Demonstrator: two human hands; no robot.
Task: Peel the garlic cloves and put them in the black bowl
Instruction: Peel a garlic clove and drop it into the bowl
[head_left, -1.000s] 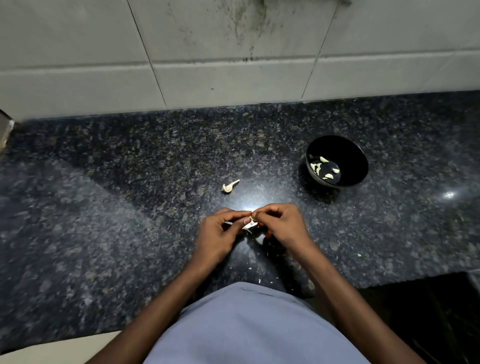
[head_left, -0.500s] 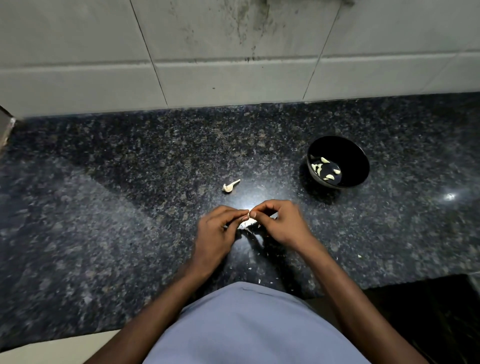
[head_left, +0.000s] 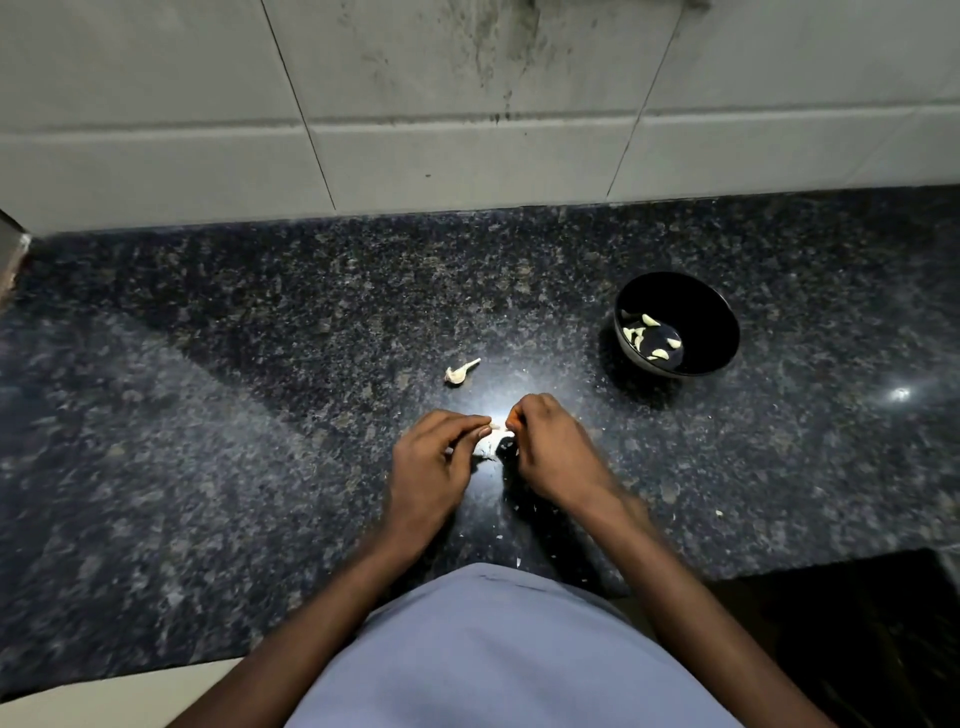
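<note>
We are pinching one garlic clove (head_left: 491, 434) between left hand (head_left: 434, 462) and right hand (head_left: 550, 447) — peeling gently, keeping the skin off the black bowl (head_left: 724, 317).

The person wears a plain light-blue top (head_left: 498, 660), forearms bare.

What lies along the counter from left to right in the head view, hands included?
Left hand → garlic stem piece → garlic clove pinched between both hands → right hand → black bowl holding peeled cloves.
</note>
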